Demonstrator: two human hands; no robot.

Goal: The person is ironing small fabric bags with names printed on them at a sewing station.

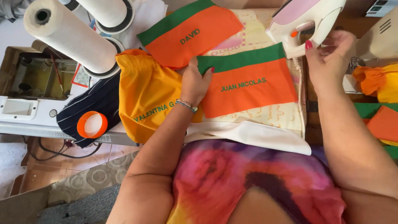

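My left hand [195,83] rests flat on the left edge of an orange cloth piece with a green band [253,87] and green stitched lettering, which lies on a cream padded board [265,120]. My right hand [329,58] grips the handle of a white and pink clothes iron [300,23], held at the board's far right corner. A second orange and green piece [190,33] lies beyond the left hand. A yellow-orange garment [145,95] with green lettering sits left of that hand.
Large white thread cones [70,37] stand at the far left on a sewing machine [25,108]. A dark striped cloth [95,103] with an orange-rimmed lid [92,124] lies beside it. More orange, yellow and green fabric pieces [379,103] pile at the right.
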